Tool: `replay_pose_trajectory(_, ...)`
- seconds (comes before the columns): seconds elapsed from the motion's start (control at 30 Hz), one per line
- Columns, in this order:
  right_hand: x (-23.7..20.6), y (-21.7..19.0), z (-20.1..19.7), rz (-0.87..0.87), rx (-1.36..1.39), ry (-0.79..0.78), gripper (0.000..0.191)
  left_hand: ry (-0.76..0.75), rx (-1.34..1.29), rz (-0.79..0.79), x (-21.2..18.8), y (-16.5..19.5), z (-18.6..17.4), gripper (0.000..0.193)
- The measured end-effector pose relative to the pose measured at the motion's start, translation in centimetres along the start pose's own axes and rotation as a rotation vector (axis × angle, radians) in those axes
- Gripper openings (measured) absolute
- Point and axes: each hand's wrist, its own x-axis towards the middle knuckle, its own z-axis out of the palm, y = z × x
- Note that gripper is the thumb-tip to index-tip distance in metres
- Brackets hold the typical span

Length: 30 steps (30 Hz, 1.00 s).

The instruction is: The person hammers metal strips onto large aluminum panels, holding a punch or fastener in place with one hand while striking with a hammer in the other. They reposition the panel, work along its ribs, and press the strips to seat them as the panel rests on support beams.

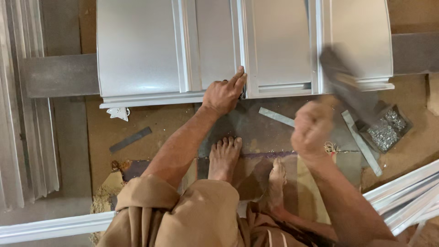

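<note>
Grey metal panels point(183, 50) lie flat on floor ahead of bare feet. Left hand point(223, 93) pinches something small at panel seam, fingers closed. Right hand point(313, 128) fisted round blurred hammer point(347, 87). Best practice: strike squarely, fingers kept off seam. Box of fasteners point(385, 130) near right.

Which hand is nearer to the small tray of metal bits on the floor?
The right hand, raised in a fist around a blurred tool, is just left of the tray of metal bits. The left hand is farther left, resting on the grey panels.
</note>
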Motion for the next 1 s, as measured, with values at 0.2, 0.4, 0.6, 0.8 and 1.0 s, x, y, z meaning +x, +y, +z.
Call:
replay_pose_trajectory(0.2,3.4,-6.7,-2.7,0.000,-0.503,-0.332,0.031,-0.004,0.028,-0.015,-0.3,0.8,-0.9,0.062)
replay_pose_trajectory(0.4,1.6,-4.2,-1.4,0.036,0.258,0.265,0.026,-0.020,0.041,0.005,0.6,-0.2,0.0,0.060)
replay_pose_trajectory(0.6,-2.0,1.3,-2.3,0.312,-0.532,-0.345,0.040,-0.054,0.064,0.024,1.4,-0.1,-1.5,0.063)
replay_pose_trajectory(0.8,-10.9,5.0,-9.0,0.697,-0.380,-0.835,0.047,-0.017,0.018,0.045,0.6,0.1,-1.2,0.062)
replay_pose_trajectory(1.0,-12.6,8.5,-9.0,0.534,-0.496,-0.611,0.029,0.065,-0.025,-0.024,-1.7,-0.9,-3.5,0.057)
